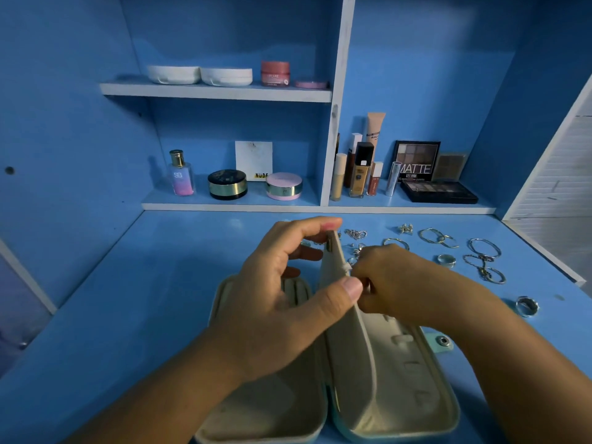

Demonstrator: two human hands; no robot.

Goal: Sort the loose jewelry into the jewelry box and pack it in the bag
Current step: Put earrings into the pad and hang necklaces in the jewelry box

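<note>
Blue desk (128,299), shelved at the back; jewelry box (400,379) lies open at near centre, cream lining up, its middle panel (334,267) raised on edge; left hand (282,299) half closed, index tip on the panel's top corner, thumb on its near edge, gripping it, forearm entering from lower left; right hand (400,283) curled against the panel's right face, its hold hidden, cannot tell; rings (447,260) and bangles (484,247) loose beyond, to the right; cosmetics (227,184) on shelves (217,92).
</note>
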